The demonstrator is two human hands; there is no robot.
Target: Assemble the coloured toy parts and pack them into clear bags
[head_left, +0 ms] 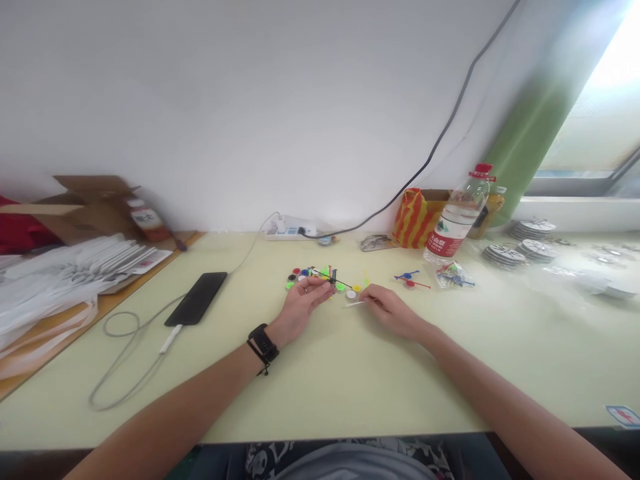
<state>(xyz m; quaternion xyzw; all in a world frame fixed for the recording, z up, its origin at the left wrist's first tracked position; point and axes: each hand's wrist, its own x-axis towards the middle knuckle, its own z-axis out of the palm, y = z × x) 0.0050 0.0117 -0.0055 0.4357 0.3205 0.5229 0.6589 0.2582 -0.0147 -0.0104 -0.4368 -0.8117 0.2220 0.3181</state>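
My left hand (pixel 300 305), with a black watch on its wrist, rests on the pale yellow table (pixel 320 380). Its fingertips pinch a thin black stick beside a cluster of small coloured plastic discs (pixel 315 277). My right hand (pixel 390 310) lies to the right, fingers closed on a thin white stick (pixel 354 304) that points left toward a white disc (pixel 351 294). The two hands are a short gap apart.
A black phone (pixel 197 298) on a grey cable lies left. A water bottle (pixel 457 217), a striped bag (pixel 415 219), loose red and blue sticks (pixel 411 279), a small packet (pixel 454 276), stacked discs (pixel 520 243), a power strip (pixel 290 231) and plastic bags (pixel 60 280) surround.
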